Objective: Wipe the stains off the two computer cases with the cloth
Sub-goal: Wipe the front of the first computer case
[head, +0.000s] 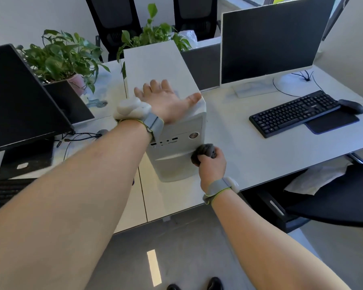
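A white computer case point(159, 68) stands upright on the desk in the middle of the view, its front panel with ports and a round button facing me. My left hand point(166, 101) lies flat on the case's top near its front edge, fingers spread. My right hand point(212, 164) grips a bunched dark grey cloth point(203, 152) and presses it against the lower right of the front panel. A black case point(71, 101) stands at the left behind a monitor, mostly hidden.
A black monitor point(19, 97) stands at the left and a white-framed monitor point(270, 38) at the right. A black keyboard point(293, 111) and mouse point(351, 106) lie right of the case. Potted plants point(61, 55) stand behind. A black chair point(344, 195) sits at the desk's right front.
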Motion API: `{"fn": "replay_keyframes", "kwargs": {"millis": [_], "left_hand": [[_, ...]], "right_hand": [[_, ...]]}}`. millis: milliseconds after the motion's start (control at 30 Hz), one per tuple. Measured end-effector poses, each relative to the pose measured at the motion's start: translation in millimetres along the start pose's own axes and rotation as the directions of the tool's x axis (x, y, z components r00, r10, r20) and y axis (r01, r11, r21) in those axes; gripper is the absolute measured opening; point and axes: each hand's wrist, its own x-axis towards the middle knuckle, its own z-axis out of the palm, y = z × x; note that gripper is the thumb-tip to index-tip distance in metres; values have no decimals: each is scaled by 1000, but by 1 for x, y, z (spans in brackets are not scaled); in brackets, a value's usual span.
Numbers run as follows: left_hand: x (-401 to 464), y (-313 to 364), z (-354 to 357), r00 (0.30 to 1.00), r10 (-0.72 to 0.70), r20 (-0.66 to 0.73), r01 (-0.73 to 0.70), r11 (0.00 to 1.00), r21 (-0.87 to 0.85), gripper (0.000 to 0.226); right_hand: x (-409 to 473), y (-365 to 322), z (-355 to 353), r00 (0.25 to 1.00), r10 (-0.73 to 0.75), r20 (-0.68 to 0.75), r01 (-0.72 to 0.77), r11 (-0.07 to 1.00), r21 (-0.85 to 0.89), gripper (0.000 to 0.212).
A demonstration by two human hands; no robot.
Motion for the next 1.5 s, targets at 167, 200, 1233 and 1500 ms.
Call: {"fn": "replay_keyframes", "kwargs": {"millis": [167, 200, 1233, 1500], "left_hand": [[0, 1, 22, 978, 29, -205, -34, 999, -21, 114], [1, 0, 22, 975, 38, -219, -46, 998, -33, 112], [5, 3, 18, 985, 0, -170, -9, 999, -49, 104], [5, 2, 20, 983, 9, -182, -19, 998, -52, 104]], "right_hand": [[20, 10, 4, 968, 245, -58, -239, 967, 90, 23], [15, 4, 3, 972, 229, -52, -225, 972, 64, 17], [18, -2, -37, 431, -665, 610, 882, 167, -441, 46], [6, 5, -45, 939, -143, 312, 307, 759, -575, 44]]}}
